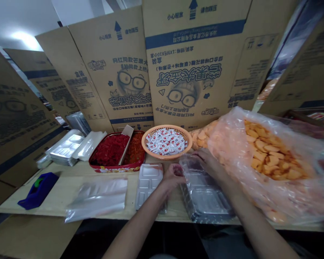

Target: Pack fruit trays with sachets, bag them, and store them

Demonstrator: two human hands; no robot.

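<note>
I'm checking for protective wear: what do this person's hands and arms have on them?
The left hand and right hand are bare, with no gloves. The left forearm and right forearm are uncovered to the bottom of the view, with no sleeves, watch or bracelet showing.

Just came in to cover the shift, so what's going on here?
A person is working with both bare hands. The right hand rests on a clear bag holding a tray, and the left hand is at the bag's edge, beside a white tray. Behind them sit a basket of sachets, a red tin of red food, and a big bag of orange pieces.
</note>
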